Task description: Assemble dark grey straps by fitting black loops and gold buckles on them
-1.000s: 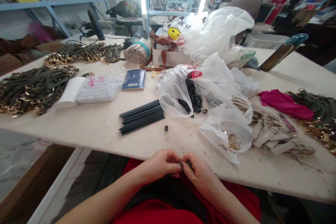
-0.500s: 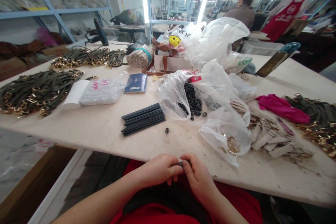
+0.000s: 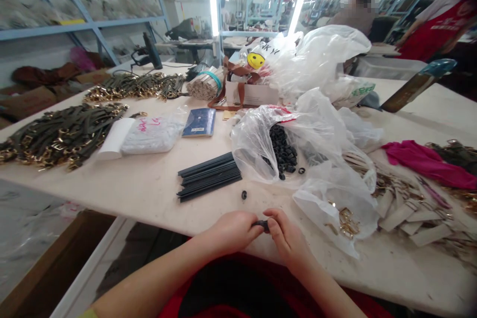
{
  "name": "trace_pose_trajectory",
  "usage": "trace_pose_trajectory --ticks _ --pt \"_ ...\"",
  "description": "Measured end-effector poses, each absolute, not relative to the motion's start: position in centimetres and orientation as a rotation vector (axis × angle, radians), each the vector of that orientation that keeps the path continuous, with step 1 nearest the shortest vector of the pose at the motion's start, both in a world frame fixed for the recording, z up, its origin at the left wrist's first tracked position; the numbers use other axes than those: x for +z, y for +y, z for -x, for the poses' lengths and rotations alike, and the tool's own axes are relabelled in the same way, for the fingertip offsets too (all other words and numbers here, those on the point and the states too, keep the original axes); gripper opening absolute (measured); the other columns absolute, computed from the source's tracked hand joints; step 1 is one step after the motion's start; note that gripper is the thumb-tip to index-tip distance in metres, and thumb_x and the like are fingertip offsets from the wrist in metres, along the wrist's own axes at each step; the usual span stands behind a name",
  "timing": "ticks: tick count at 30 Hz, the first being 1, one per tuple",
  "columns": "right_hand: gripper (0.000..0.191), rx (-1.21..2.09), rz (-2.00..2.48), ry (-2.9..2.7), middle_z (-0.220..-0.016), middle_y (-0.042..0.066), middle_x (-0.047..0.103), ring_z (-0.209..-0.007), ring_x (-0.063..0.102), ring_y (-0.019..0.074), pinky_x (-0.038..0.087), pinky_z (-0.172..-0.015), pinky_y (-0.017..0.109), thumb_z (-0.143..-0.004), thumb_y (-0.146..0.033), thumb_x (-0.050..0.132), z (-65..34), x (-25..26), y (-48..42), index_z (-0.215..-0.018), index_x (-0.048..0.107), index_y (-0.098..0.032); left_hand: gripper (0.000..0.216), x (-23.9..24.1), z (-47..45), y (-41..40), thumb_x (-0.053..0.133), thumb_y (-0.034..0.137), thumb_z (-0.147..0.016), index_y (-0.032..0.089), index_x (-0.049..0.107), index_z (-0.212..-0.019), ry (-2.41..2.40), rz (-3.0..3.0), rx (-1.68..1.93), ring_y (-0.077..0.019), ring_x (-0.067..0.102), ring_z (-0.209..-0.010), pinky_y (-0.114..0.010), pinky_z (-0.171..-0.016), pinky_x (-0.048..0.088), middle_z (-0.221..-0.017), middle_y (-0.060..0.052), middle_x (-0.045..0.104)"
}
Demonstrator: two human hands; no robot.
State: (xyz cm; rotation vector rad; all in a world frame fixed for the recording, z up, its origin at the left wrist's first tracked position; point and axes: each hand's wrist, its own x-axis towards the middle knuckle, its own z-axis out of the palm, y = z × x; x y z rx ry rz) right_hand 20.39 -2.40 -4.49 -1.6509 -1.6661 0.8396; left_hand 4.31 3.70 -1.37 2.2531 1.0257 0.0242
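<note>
My left hand (image 3: 238, 229) and my right hand (image 3: 285, 237) meet just over the table's near edge. Both are closed on a small dark piece (image 3: 262, 225) that bridges the gap between their fingertips; its exact kind is mostly hidden. Just beyond them a single black loop (image 3: 244, 195) lies on the table. A bundle of dark strips (image 3: 210, 175) rests behind and to the left of it. To the right, many black loops (image 3: 283, 149) spill from a clear plastic bag (image 3: 251, 141).
Gold metal buckles (image 3: 348, 223) lie on a second bag at right, beside pale straps (image 3: 402, 211) and a pink cloth (image 3: 428, 161). Dark straps with gold hardware (image 3: 63, 134) are heaped at left, near a blue booklet (image 3: 199, 122). A bottle (image 3: 417, 85) leans at back right.
Both hands have moved slightly up and right in the view, the dark piece still between them. The whole scene has shifted a little as the camera turned.
</note>
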Motion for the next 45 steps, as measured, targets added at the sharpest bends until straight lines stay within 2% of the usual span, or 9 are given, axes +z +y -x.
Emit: trace_pose_trajectory --ticks 3,9,16,22,28,31,34,39,45 --pt "0.028 0.82 1.684 -1.653 -0.088 0.009 0.065 -0.079 0.06 0.0231 0.046 -0.071 0.037 -0.085 -0.037 0.043 -20.6 -5.1 -1.3 -0.103 0.05 -0.017 0.04 -2.2 -4.0 5.0 0.036 0.044 -0.085 0.018 0.065 -0.08 1.11 -2.257 0.022 -0.0217 0.061 -0.068 -0.026 -0.061 0.041 -0.075 -0.008 0.067" --pt "0.032 1.094 1.584 -1.31 -0.067 0.003 0.063 -0.059 0.059 0.0176 0.048 -0.055 0.03 -0.09 -0.04 0.027 -20.6 -5.8 -0.8 -0.102 0.047 -0.017 0.038 -2.5 -3.9 5.6 0.034 0.041 -0.087 0.019 0.064 -0.084 1.1 -2.248 0.011 -0.021 0.061 -0.069 -0.025 -0.058 0.04 -0.077 -0.007 0.067" --pt "0.021 0.438 1.748 -1.716 -0.088 0.01 0.061 -0.084 0.056 0.0248 0.042 -0.077 0.04 -0.085 -0.031 0.042 -21.8 -6.3 0.3 -0.086 0.058 -0.018 0.029 -1.6 -1.7 8.3 0.039 0.033 -0.089 0.017 0.063 -0.092 1.399 -2.55 0.057 -0.0205 0.057 -0.084 -0.029 -0.075 0.042 -0.09 -0.008 0.061" --pt "0.02 0.39 1.715 -1.676 -0.083 0.008 0.061 -0.08 0.055 0.0221 0.043 -0.073 0.036 -0.086 -0.029 0.041 -22.1 -6.9 0.4 -0.085 0.058 -0.018 0.022 -2.2 -0.3 8.3 0.04 0.008 -0.083 0.014 0.059 -0.093 1.566 -2.589 0.013 -0.0235 0.052 -0.089 -0.035 -0.076 0.043 -0.092 -0.012 0.056" --pt "0.019 0.377 1.656 -1.606 -0.085 0.008 0.059 -0.081 0.055 0.0215 0.044 -0.073 0.036 -0.087 -0.029 0.041 -22.2 -6.7 -0.3 -0.086 0.057 -0.018 0.021 -1.9 0.4 8.0 0.041 0.005 -0.08 0.013 0.06 -0.086 1.555 -2.552 0.135 -0.0228 0.055 -0.084 -0.035 -0.075 0.044 -0.085 -0.01 0.057" --pt "0.019 0.357 1.613 -1.536 -0.09 0.009 0.059 -0.085 0.054 0.0218 0.044 -0.075 0.036 -0.087 -0.031 0.041 -21.7 -5.8 -1.3 -0.089 0.055 -0.018 0.025 -0.5 1.0 7.7 0.039 0.006 -0.081 0.013 0.058 -0.096 1.556 -2.506 0.27 -0.0213 0.056 -0.089 -0.035 -0.08 0.044 -0.09 -0.01 0.059" --pt "0.025 0.605 1.548 -1.488 -0.086 0.008 0.061 -0.08 0.056 0.0202 0.045 -0.071 0.033 -0.087 -0.037 0.04 -20.1 -3.9 -2.7 -0.091 0.057 -0.018 0.03 1.0 0.6 6.5 0.041 0.014 -0.083 0.014 0.049 -0.111 1.45 -2.25 0.509 -0.0161 0.058 -0.082 -0.028 -0.075 0.048 -0.091 -0.007 0.06" --pt "0.043 1.417 1.311 -1.343 -0.066 0.003 0.063 -0.057 0.055 0.0147 0.044 -0.054 0.026 -0.088 -0.05 0.031 -17.3 -0.9 -4.6 -0.097 0.056 -0.016 0.026 1.9 -1.5 3.9 0.052 0.02 -0.072 0.015 0.048 -0.098 1.148 -1.241 0.864 -0.0137 0.059 -0.073 -0.023 -0.058 0.05 -0.084 -0.002 0.058" --pt "0.039 1.517 1.376 -0.969 -0.055 0.0 0.059 -0.049 0.049 0.0131 0.036 -0.047 0.024 -0.082 -0.052 0.039 -18.4 -0.9 -5.7 -0.085 0.056 -0.017 0.028 1.1 -1.8 3.8 0.054 0.015 -0.067 0.016 0.047 -0.093 1.174 -0.914 0.978 -0.0139 0.059 -0.078 -0.024 -0.061 0.051 -0.088 -0.003 0.056"
